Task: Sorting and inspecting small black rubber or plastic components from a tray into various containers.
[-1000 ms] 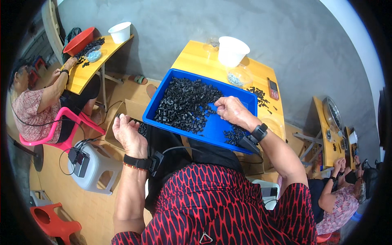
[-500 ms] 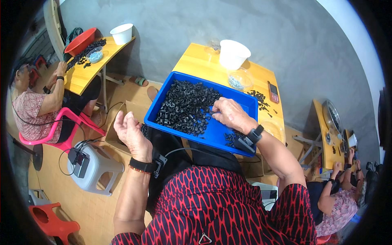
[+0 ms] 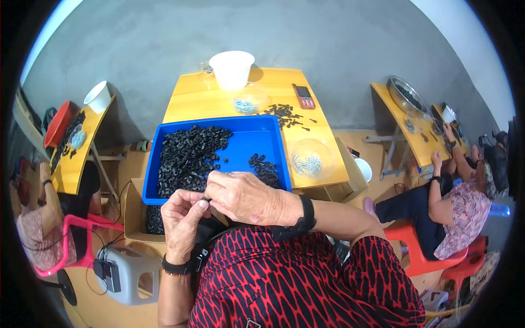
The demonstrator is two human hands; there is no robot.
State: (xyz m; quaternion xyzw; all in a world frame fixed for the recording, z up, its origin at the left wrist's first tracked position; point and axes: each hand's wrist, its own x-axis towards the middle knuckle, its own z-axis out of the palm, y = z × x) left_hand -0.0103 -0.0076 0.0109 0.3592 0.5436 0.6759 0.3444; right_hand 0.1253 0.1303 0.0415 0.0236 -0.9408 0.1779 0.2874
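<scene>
My left hand (image 3: 183, 221) and my right hand (image 3: 243, 198) meet at the near edge of a blue tray (image 3: 246, 139). Their fingertips pinch together around a small black part (image 3: 206, 200), mostly hidden by the fingers. A large heap of small black plastic pieces (image 3: 188, 158), shaped like clips, fills the tray's left side. A smaller black pile (image 3: 265, 169) lies in its right near corner. On the table behind, loose black pieces with stems (image 3: 284, 115) are scattered.
The yellow table (image 3: 188, 101) bears a white bucket (image 3: 232, 71), a clear bowl of pale blue bits (image 3: 246, 104), a mobile phone (image 3: 304, 97) and another clear bowl (image 3: 307, 164). A cardboard box (image 3: 136, 210) stands below left. Co-workers sit at tables on both sides.
My right hand has left the tray's inside and come back to my left hand, their fingers now touching. The view has swung right.
</scene>
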